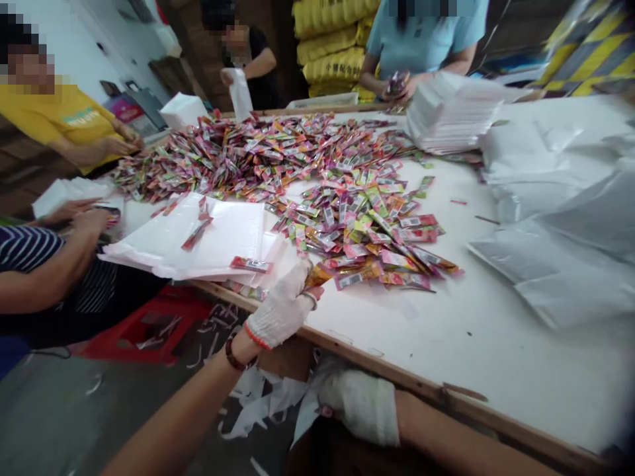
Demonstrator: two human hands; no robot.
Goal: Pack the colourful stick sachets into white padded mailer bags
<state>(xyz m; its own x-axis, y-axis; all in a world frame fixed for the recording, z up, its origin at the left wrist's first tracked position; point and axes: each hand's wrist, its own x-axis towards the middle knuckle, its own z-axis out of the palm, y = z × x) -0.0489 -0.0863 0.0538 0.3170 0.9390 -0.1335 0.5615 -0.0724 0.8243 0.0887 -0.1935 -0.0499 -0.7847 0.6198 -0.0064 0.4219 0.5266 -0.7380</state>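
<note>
My left hand (282, 303), in a white knit glove with bare fingertips, reaches over the table's near edge. Its fingers are closed on a small orange snack packet (320, 275) at the near side of a large pile of colourful packets (347, 218). Below the edge is my right hand (364, 402), gloved too and slightly blurred. It is curled around a white bag (308, 406), whose lower part hangs down. To the left of my left hand lies a stack of white padded mailers (233, 228), with a few loose packets on top.
Several people sit or stand around the white table (446, 344). White mailers (560, 251) cover its right side, near a tall stack of mailers (451, 112). A red stool (149, 327) and paper strips (268, 403) are on the floor.
</note>
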